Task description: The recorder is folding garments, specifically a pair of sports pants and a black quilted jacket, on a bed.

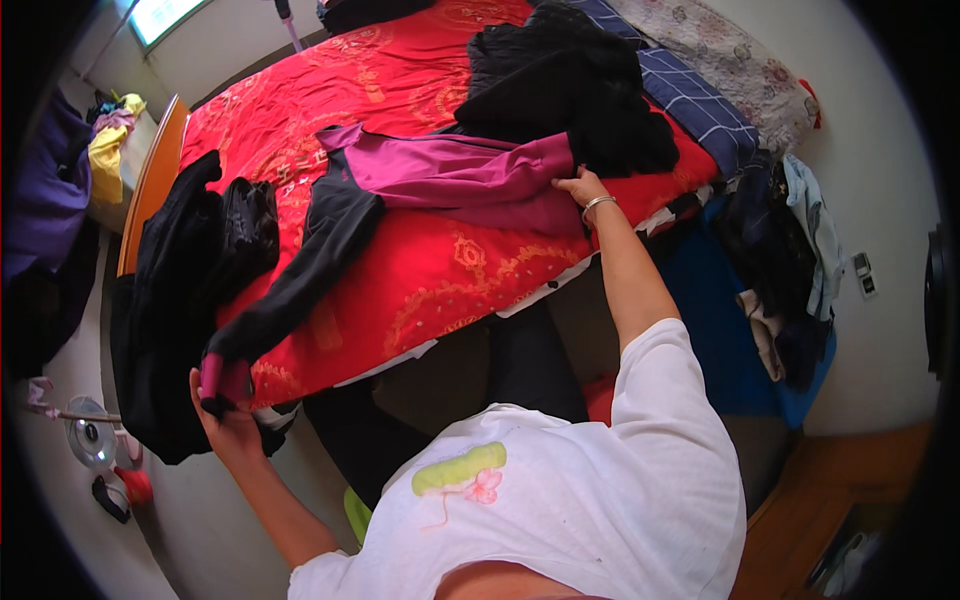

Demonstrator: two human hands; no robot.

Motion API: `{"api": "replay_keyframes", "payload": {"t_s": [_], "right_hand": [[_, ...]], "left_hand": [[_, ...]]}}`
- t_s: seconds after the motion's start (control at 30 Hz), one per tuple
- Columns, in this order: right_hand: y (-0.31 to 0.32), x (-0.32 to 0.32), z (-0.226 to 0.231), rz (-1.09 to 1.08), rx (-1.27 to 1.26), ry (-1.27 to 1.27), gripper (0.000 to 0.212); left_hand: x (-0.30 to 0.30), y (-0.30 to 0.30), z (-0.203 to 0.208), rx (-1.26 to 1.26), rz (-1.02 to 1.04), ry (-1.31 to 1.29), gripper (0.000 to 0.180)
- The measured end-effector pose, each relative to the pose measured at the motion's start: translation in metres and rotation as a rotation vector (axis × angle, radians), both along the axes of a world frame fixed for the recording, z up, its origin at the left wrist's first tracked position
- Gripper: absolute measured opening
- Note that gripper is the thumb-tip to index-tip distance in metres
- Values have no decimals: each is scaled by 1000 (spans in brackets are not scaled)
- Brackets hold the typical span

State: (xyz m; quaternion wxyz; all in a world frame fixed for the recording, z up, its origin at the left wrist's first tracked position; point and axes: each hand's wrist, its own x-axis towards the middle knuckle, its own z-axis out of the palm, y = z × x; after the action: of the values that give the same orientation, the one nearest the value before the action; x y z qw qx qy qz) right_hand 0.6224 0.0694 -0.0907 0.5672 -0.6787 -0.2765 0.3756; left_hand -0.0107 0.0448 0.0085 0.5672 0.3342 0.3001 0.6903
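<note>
A magenta and dark grey jacket (440, 170) is stretched across the red bedspread (430, 270), its collar toward the far left. One dark sleeve reaches down to the bed's near left corner. There my left hand (228, 428) is closed on the magenta-trimmed cuff, with part of the fingers hidden behind the cloth. My right hand (583, 190), a bracelet on its wrist, pinches the magenta end of the jacket at the right. Just beyond that hand lies a heap of black clothes (570, 90).
Black garments (175, 290) hang over the bed's left edge by the wooden bed end (150, 180). Folded quilts (700, 95) lie at the far right. Clothes (775, 260) are piled on a blue surface (740, 370) to the right. A fan (92, 435) stands at the left.
</note>
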Motion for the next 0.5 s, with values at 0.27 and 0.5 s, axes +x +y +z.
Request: {"api": "replay_keyframes", "payload": {"t_s": [0.27,0.5], "right_hand": [[-22,-34,88,60,379,89,17],[-67,-47,193,73,645,-79,17]], "left_hand": [[-33,47,39,96,-57,-69,41],[-14,48,160,553,280,543,42]]}}
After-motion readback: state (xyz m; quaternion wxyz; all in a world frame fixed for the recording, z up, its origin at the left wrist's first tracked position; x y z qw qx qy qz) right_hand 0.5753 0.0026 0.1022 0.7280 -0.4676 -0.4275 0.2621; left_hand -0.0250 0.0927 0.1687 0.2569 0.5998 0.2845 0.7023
